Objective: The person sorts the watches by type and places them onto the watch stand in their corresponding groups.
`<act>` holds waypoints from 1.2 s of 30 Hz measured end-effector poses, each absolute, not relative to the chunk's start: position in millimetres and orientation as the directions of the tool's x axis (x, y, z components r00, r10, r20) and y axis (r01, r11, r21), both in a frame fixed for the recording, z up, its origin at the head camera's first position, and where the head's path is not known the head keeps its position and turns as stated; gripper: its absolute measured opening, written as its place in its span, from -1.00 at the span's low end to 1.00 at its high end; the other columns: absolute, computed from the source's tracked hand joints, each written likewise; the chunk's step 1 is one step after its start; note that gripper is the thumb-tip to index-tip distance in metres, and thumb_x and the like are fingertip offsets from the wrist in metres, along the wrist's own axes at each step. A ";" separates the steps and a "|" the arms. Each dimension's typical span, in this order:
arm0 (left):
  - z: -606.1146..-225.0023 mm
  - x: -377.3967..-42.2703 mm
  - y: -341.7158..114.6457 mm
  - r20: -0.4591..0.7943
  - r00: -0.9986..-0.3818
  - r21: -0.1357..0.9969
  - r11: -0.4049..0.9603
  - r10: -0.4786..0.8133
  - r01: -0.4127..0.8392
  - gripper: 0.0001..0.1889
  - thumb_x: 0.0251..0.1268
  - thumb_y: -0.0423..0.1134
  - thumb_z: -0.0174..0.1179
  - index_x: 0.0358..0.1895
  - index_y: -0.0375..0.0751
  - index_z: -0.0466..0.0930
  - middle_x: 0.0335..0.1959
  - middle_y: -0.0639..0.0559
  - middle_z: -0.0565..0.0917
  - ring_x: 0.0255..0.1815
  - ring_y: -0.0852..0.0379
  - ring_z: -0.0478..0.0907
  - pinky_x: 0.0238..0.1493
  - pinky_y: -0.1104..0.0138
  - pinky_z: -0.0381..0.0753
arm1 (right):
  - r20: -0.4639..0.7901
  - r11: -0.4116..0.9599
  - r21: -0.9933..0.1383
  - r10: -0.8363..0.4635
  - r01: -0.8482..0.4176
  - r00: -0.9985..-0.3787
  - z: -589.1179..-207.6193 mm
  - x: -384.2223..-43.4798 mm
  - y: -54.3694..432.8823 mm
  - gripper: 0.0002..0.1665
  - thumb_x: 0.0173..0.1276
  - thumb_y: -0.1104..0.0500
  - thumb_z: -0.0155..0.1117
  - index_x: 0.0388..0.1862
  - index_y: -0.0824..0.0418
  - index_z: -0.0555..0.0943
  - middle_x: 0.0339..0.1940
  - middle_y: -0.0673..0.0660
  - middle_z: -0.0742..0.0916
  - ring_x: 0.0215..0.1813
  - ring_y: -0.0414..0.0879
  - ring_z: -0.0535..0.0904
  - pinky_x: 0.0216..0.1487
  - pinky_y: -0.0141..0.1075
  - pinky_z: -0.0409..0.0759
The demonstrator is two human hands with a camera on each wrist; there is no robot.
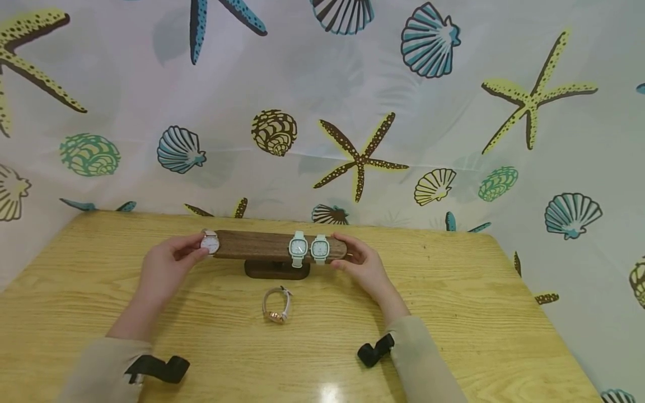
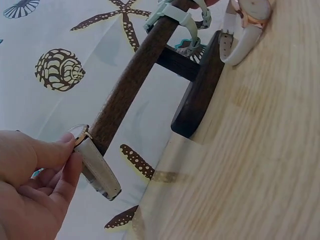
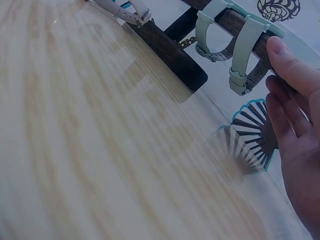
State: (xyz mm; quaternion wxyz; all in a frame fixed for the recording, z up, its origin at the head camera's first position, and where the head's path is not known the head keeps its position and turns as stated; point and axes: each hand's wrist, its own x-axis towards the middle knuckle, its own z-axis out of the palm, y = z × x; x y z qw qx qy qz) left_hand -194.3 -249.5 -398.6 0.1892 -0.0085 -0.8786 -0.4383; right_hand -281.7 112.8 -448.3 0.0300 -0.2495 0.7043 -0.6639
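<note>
A dark wooden watch stand [image 1: 254, 245] has a horizontal bar raised on a base [image 1: 277, 272]. At the bar's left end my left hand [image 1: 163, 266] pinches a wristwatch [image 1: 209, 243] with a round white dial; its pale strap [image 2: 97, 167] is round the bar's tip in the left wrist view. My right hand [image 1: 367, 270] holds the opposite end, thumb on the bar and fingers beneath. Two pale green watches with squarish dials, an inner one [image 1: 298, 247] and an outer one [image 1: 319, 249], are strapped on the bar near that hand.
Another watch, with a rose-gold case and whitish strap [image 1: 288, 305], lies on its side in front of the base. The wooden table [image 1: 453, 302] meets a hanging cloth [image 1: 282, 73] printed with shells and starfish behind the stand.
</note>
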 end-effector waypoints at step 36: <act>-406.1 -203.7 -251.3 0.443 -0.892 0.519 0.786 0.088 0.335 -0.49 0.31 -0.19 0.22 0.29 -0.30 0.43 0.23 -0.32 0.45 0.23 -0.36 0.34 0.13 -0.22 0.37 | 0.277 -0.005 -0.954 -0.398 -0.299 -0.875 -449.0 -286.2 114.7 -0.34 0.19 0.36 0.37 0.30 0.26 0.46 0.22 0.21 0.55 0.10 -0.04 0.54 0.07 -0.26 0.56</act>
